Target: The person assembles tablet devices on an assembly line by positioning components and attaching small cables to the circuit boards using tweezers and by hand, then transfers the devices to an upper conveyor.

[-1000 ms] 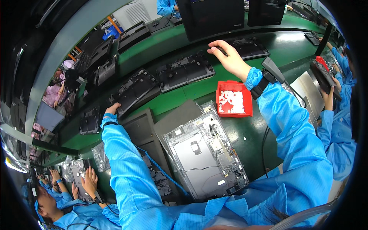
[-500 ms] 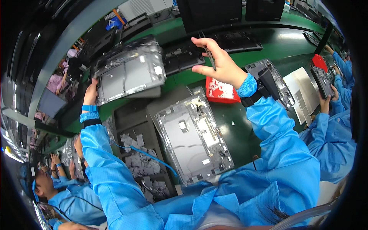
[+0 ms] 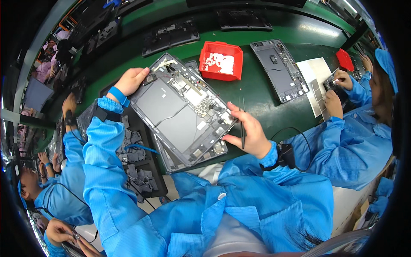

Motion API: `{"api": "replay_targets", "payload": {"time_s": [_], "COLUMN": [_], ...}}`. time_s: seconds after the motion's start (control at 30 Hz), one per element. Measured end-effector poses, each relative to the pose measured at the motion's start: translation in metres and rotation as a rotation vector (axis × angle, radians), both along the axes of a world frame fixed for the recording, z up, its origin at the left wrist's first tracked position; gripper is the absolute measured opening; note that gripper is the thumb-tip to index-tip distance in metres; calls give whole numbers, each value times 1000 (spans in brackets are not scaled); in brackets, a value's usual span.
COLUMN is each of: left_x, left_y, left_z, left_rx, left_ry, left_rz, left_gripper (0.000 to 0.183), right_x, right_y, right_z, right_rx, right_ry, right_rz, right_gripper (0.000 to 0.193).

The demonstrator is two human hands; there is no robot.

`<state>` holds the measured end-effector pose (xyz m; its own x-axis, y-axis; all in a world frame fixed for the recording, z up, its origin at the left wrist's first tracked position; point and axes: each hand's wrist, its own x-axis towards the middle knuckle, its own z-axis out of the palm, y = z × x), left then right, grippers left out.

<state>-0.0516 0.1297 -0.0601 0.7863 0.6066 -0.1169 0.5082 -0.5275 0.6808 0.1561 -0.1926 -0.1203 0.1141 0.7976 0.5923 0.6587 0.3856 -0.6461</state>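
Note:
My left hand [image 3: 132, 82] grips the upper-left corner of an opened grey laptop housing [image 3: 165, 107], with its green circuit board and thin cable exposed. The housing is tilted, held over a second similar housing [image 3: 220, 149] that shows beneath its lower edge. At its right corner is my right hand [image 3: 251, 132], thumb and forefinger against the edge. A pair of dark tweezers [image 3: 243, 124], tips pointing away from me, is tucked between this hand's fingers. Both my wrists wear dark bands.
Beyond the housing stands a red bin [image 3: 238, 55] of small white pieces. Another opened housing [image 3: 278, 70] lies right, beside a pale sheet [image 3: 306, 68]. Dark device parts [image 3: 171, 37] line the back. A black tray [image 3: 159, 177] holds grey scraps at left. Co-workers sit on both sides.
The housing in my left hand has come down and nearer, over the one on the table. My right hand has moved down to its right edge, still with the tweezers.

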Motion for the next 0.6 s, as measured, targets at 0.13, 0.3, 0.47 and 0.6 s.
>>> {"api": "replay_targets", "payload": {"time_s": [0.13, 0.3, 0.47, 0.6], "left_x": [7, 14, 35, 34], "left_y": [-5, -30, -143, -191], "left_z": [3, 14, 33, 14], "left_rx": [182, 543, 563, 478], "left_ry": [9, -10, -247, -218], "left_rz": [-12, -12, -380, -272], "left_gripper": [31, 19, 18, 19], "right_x": [-27, -36, -8, 8], "right_y": [-6, -10, -8, 13], "right_z": [-7, -3, 17, 41], "right_rx": [99, 72, 98, 146], "right_ry": [-34, -48, -12, -179], "right_rz": [-41, -72, -68, -120], "right_gripper": [51, 50, 41, 24]}}
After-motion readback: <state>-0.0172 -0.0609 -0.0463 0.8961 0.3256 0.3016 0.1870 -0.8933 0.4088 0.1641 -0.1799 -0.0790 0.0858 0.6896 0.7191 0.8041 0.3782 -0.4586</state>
